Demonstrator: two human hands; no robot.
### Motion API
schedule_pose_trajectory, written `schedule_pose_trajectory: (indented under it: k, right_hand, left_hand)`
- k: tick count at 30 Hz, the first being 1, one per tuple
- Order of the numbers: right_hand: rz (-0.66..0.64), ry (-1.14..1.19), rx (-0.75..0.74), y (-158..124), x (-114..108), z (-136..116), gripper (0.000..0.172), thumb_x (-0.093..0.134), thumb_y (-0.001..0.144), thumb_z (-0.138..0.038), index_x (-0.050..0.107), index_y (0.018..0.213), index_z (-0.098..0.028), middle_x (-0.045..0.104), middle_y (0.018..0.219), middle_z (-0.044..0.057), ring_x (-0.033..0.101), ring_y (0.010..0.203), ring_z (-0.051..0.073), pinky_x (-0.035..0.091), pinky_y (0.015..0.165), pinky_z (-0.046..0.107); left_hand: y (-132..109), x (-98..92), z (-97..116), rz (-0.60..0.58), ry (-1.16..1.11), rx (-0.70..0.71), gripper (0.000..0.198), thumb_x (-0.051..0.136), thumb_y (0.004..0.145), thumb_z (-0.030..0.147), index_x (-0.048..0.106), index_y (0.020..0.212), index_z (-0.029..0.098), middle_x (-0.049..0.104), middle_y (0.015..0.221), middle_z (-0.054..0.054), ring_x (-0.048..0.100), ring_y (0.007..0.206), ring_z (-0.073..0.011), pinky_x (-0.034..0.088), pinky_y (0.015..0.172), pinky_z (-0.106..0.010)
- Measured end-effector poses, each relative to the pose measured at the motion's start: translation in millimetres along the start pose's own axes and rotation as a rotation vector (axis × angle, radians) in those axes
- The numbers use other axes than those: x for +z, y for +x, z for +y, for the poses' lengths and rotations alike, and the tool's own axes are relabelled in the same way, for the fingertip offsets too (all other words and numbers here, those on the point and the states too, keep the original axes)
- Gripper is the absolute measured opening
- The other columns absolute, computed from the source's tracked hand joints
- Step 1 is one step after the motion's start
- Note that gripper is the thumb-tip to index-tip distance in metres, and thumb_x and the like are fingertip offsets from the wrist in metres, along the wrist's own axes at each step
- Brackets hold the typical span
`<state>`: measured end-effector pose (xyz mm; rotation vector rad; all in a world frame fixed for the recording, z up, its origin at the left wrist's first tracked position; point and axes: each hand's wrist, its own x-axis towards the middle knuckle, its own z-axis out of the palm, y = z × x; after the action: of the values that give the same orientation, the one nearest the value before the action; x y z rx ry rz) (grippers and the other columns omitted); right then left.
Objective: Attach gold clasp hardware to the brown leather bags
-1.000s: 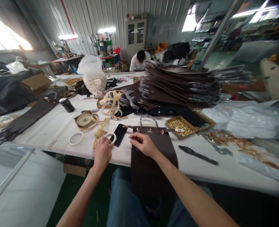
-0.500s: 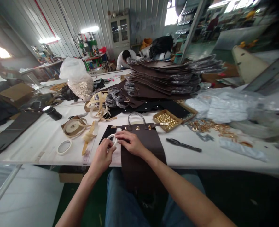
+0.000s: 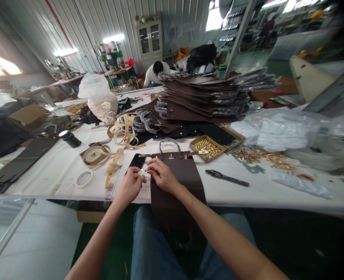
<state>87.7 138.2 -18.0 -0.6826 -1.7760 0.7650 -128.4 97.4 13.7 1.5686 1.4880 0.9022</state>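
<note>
Fingers (image 3: 153, 166) of the left hand (image 3: 131, 186) and right hand (image 3: 163, 178) pinch a white tape roll (image 3: 142, 172), mostly hidden between them.

White worktable, crowded from edge to edge

The table (image 3: 247, 194) in front of me has a white top; a brown bag (image 3: 177, 175) lies over its near edge, a black phone (image 3: 135, 160) just beside it; to my left sit a tape roll (image 3: 83, 179), tan strips (image 3: 113, 163), a black canister (image 3: 70, 139) and a long dark strip (image 3: 23, 161); to my right lie a box of gold studs (image 3: 207, 147), a black tool (image 3: 227, 179), loose gold fittings (image 3: 262, 156) and clear plastic bags (image 3: 276, 130); a stack of brown bags (image 3: 201, 101) rises behind.
</note>
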Motion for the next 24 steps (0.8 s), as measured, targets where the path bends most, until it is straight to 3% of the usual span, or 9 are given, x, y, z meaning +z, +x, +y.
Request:
schedule_pose_trajectory:
  k: [3, 5, 7, 11, 18, 24]
  right_hand:
    - [-0.003, -0.031, 0.050, 0, 1, 2, 0.016, 0.060, 0.118, -0.031, 0.074, 0.112, -0.027, 0.076, 0.111, 0.008, 0.071, 0.103, 0.026, 0.057, 0.096, 0.039]
    - [0.009, -0.042, 0.088, 0, 1, 4, 0.015, 0.061, 0.117, -0.031, 0.073, 0.110, -0.026, 0.075, 0.104, 0.005, 0.070, 0.096, 0.025, 0.055, 0.091, 0.036]
    - [0.018, -0.048, 0.098, -1, 1, 4, 0.014, 0.062, 0.116, -0.031, 0.071, 0.108, -0.026, 0.074, 0.102, 0.004, 0.070, 0.094, 0.024, 0.053, 0.089, 0.035]
    - [0.007, -0.056, 0.104, -1, 2, 2, 0.014, 0.061, 0.117, -0.031, 0.070, 0.106, -0.026, 0.073, 0.100, 0.004, 0.069, 0.093, 0.024, 0.052, 0.087, 0.034]
    - [-0.022, -0.050, 0.121, 0, 0, -2, 0.014, 0.060, 0.116, -0.029, 0.069, 0.106, -0.026, 0.072, 0.099, 0.004, 0.068, 0.092, 0.023, 0.051, 0.084, 0.033]
    - [-0.044, -0.072, 0.107, -1, 0, -3, 0.013, 0.059, 0.115, -0.025, 0.068, 0.106, -0.026, 0.071, 0.101, 0.003, 0.067, 0.093, 0.023, 0.050, 0.085, 0.033]
  left_hand:
    - [12, 2.3, 6, -0.059, -0.040, -0.034, 0.064, 0.067, 0.098, 0.032, 0.055, 0.158, 0.015, 0.081, 0.080, -0.001, 0.064, 0.064, -0.0185, 0.047, 0.065, -0.030]
    - [17, 3.1, 10, -0.081, 0.004, 0.012, 0.053, 0.066, 0.098, 0.035, 0.069, 0.148, 0.016, 0.079, 0.077, -0.001, 0.063, 0.064, -0.0186, 0.044, 0.062, -0.029]
    - [21, 4.1, 13, -0.069, 0.050, 0.038, 0.037, 0.066, 0.099, 0.037, 0.081, 0.126, 0.017, 0.077, 0.074, -0.002, 0.064, 0.065, -0.0191, 0.044, 0.062, -0.029]
    - [21, 4.8, 16, 0.026, 0.102, 0.050, 0.024, 0.068, 0.097, 0.038, 0.083, 0.100, 0.020, 0.076, 0.073, -0.002, 0.069, 0.069, -0.0207, 0.047, 0.066, -0.030]
    - [10, -3.1, 25, -0.020, 0.179, 0.083, 0.027, 0.065, 0.105, 0.041, 0.078, 0.090, 0.023, 0.078, 0.076, -0.003, 0.067, 0.063, -0.0193, 0.045, 0.063, -0.030]
    - [6, -10.1, 22, 0.047, 0.468, 0.327, 0.024, 0.063, 0.106, 0.033, 0.075, 0.088, 0.023, 0.065, 0.067, 0.000, 0.056, 0.061, -0.0168, 0.034, 0.064, -0.031]
